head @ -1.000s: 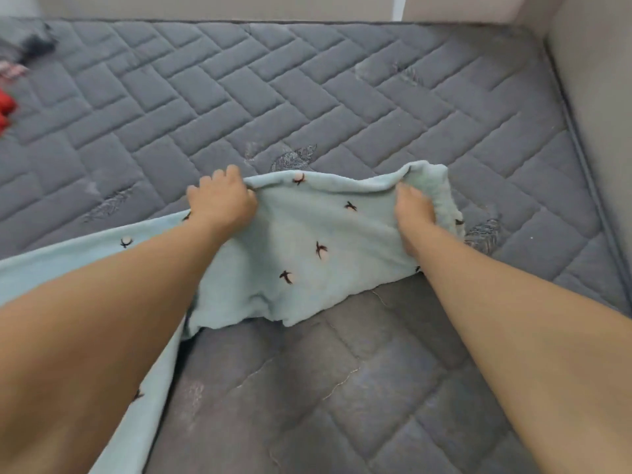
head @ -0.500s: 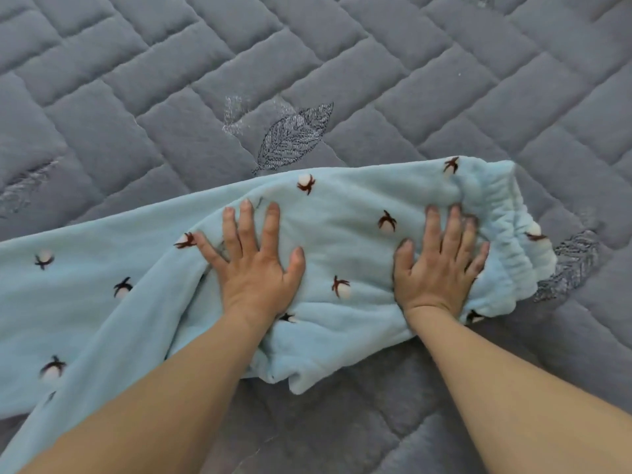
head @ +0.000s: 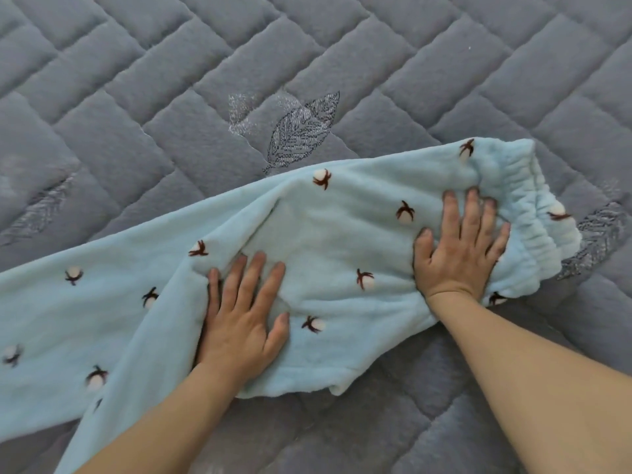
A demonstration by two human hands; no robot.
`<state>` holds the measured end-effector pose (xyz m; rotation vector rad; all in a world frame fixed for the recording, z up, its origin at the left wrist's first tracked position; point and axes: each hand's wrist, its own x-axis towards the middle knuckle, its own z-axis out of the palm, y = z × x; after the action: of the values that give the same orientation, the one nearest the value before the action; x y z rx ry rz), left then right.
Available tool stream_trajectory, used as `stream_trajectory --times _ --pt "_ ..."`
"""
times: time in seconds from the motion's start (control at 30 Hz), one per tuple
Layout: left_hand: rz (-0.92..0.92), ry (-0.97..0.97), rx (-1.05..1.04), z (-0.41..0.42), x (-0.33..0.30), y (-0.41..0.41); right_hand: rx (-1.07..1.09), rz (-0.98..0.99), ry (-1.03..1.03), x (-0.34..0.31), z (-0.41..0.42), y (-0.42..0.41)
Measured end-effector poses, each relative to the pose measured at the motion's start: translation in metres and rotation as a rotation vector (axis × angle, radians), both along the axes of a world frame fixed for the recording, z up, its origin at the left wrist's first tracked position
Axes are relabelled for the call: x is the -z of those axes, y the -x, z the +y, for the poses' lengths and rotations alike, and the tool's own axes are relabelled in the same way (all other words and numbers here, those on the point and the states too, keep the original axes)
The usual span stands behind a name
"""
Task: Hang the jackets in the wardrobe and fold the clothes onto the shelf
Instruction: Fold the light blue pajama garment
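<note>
pajama pants, pale blue fleece w/ small brown-and-white cotton-boll print, lie stretched across the grey quilted mattress. landmark = the elastic waistband at the far right end of the pants. legs run away from the waistband to the left and off the frame edge; a long crease runs diagonally from mid-fabric down toward the left.

right hand lies flat on the fabric just beside the waistband, fingers straight and spread, tips touching the gathered elastic. it presses, grasps nothing. left hand lies flat further from the waistband, near the crotch area, fingers straight, palm down on the crease. also just pressing, nothing gripped.

stitched leaf motif on the mattress sits just above the pants, left of the waistband.

handling, as i judge it: soft, thick, light, floppy. no stiffness, so it'll sag if lifted by one point. plush pile prob grips itself, folds should stay put. not fragile. best holds: waistband corners, both hands, or waistband + leg hems to bring ends together. looks like smoothing step b4 first fold; shelf not in view.
</note>
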<state>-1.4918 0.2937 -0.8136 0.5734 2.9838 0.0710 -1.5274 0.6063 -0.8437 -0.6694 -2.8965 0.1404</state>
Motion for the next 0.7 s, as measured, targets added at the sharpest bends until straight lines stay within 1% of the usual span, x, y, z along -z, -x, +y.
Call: stream_trajectory --times 0.13,0.27,0.3,0.4,0.47,0.5,0.57,0.63,0.7 --pt "0.009 -0.075 -0.021 0.001 0.018 0.006 -0.018 -0.001 0.002 -0.001 0.0 0.001" --pt "0.04 -0.12 -0.013 -0.003 0.022 0.006 0.0 0.027 0.026 -0.015 -0.012 -0.009" --pt "0.042 -0.127 -0.01 -0.003 0.021 0.007 -0.01 0.059 0.094 -0.02 -0.026 -0.016" --pt "0.026 -0.168 -0.002 -0.002 0.019 0.007 -0.038 0.134 0.405 -0.032 -0.102 -0.059" --pt "0.016 -0.227 0.004 -0.005 0.017 0.008 0.083 0.172 0.509 -0.032 -0.153 -0.097" --pt "0.009 -0.261 0.002 -0.006 0.017 0.007 0.169 0.18 0.494 -0.028 -0.17 -0.111" --pt "0.004 -0.336 0.001 -0.006 0.015 0.007 0.274 0.165 0.349 -0.014 -0.189 -0.13" --pt "-0.039 -0.424 0.005 -0.006 0.013 0.008 0.286 0.149 0.195 -0.001 -0.192 -0.135" --pt "-0.067 -0.535 0.006 -0.012 0.008 0.009 0.274 0.147 0.124 0.008 -0.194 -0.129"
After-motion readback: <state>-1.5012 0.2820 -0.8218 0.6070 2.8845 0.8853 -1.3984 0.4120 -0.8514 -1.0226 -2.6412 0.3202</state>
